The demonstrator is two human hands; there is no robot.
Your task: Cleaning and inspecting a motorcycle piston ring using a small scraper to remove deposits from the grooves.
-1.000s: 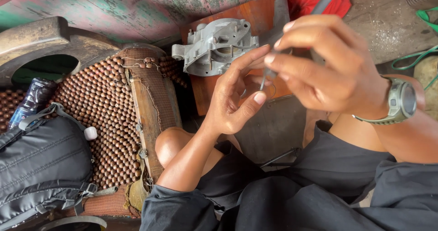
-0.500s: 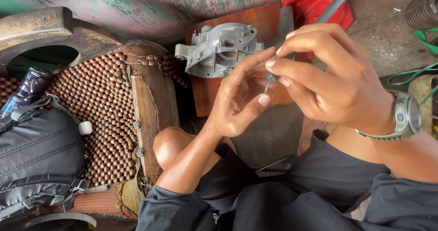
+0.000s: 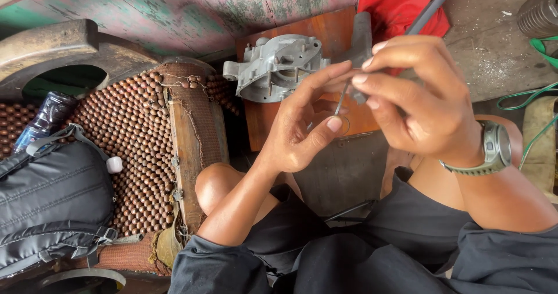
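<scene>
We see both hands raised close together over the lap in dark clothing. Left hand [image 3: 302,125] curled, thumb and fingertips pinching a small thin ring [image 3: 342,121]. Right hand [image 3: 418,96], with a grey-green wristwatch [image 3: 494,149], pinches a slim metal tool [image 3: 349,90] whose tip points down into the ring; a longer grey rod [image 3: 427,12] sticks up behind the fingers. Fingertips of the two hands nearly touching. Just beyond them, a grey cast-metal housing [image 3: 276,67] lies on a brown wooden board [image 3: 325,32]. To the left, a wooden-bead seat mat [image 3: 133,137], black backpack [image 3: 52,207], dark bottle [image 3: 46,117]. Farther off, red cloth [image 3: 395,9].
</scene>
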